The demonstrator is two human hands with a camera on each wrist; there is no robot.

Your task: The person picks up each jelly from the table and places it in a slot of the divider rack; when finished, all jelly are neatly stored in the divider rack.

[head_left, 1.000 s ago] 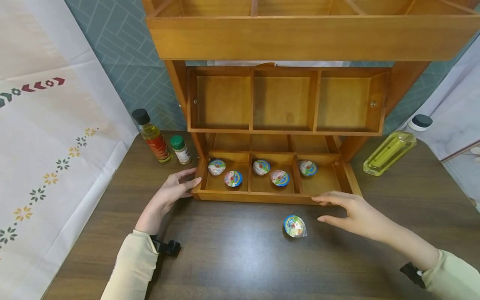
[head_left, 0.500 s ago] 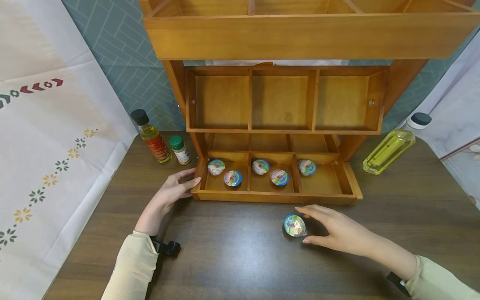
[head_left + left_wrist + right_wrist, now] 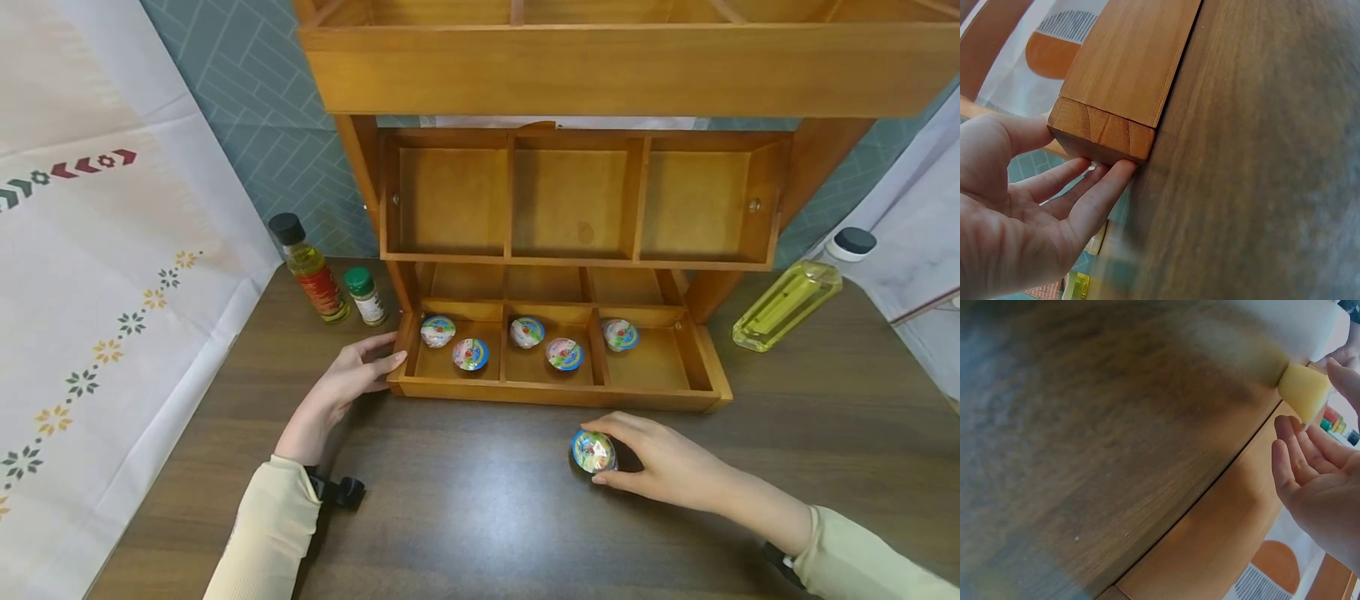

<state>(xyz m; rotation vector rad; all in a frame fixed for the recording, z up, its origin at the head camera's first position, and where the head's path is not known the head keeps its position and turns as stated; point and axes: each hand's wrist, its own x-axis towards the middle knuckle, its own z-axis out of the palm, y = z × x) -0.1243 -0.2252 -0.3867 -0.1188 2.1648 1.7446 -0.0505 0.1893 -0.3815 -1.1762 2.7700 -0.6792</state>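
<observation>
In the head view a small jelly cup (image 3: 592, 452) with a printed blue-rimmed lid is on the table in front of the rack. My right hand (image 3: 663, 462) pinches it between thumb and fingers; its yellow side (image 3: 1305, 390) shows in the right wrist view. My left hand (image 3: 348, 379) rests against the left end of the rack's bottom tray (image 3: 555, 396). Its fairly straight fingers (image 3: 1100, 197) touch the wooden end, with the thumb at the upper corner. Several similar cups sit in that tray: two in the left compartment, two in the middle, one cup (image 3: 620, 335) in the right.
The wooden rack's middle tray (image 3: 570, 260) and upper tray (image 3: 615, 71) overhang the bottom one. An oil bottle (image 3: 318, 283) and a green-capped jar (image 3: 366, 297) stand left of the rack. A clear bottle of yellow liquid (image 3: 787, 300) stands to the right.
My right hand has moved from the tray's front edge down and left to the loose jelly cup, and its thumb and fingers have closed onto it. The left hand stays at the tray's end.
</observation>
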